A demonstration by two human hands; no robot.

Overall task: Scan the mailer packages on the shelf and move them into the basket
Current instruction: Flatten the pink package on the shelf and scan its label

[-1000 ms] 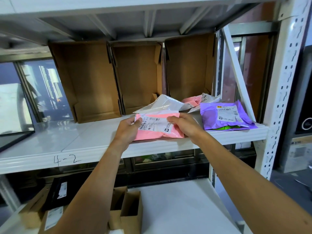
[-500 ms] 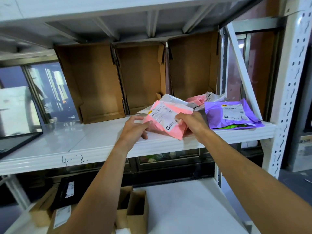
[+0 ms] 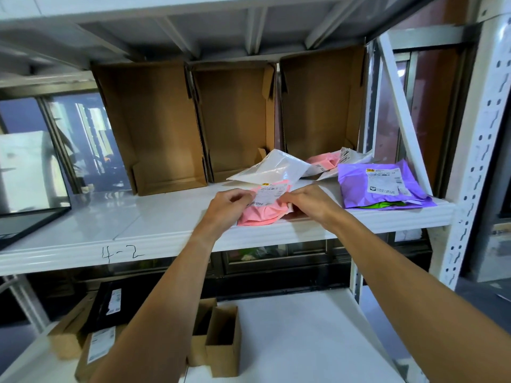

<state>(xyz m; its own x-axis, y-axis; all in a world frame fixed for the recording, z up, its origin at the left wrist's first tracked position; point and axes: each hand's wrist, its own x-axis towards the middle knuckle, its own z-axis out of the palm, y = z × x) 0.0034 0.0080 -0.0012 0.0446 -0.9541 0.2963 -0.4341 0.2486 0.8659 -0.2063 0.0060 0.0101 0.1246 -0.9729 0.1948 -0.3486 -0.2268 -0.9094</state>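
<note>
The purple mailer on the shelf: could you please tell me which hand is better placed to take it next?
Probably the right hand: the purple mailer lies just to its right, while the left hand is on the pink mailer's far side. Both hands now pinch that pink mailer.

Fairly bright, even light falls on the shelf (image 3: 138, 217), and its glossy white top gives soft reflections below the cardboard boxes (image 3: 154, 128). The underside of the upper shelf (image 3: 221, 31) and the space beneath are dim. The wide lens bows the upright post (image 3: 475, 161) and the shelf edges near the borders. The window panes (image 3: 83, 139) at left look hazy
</note>
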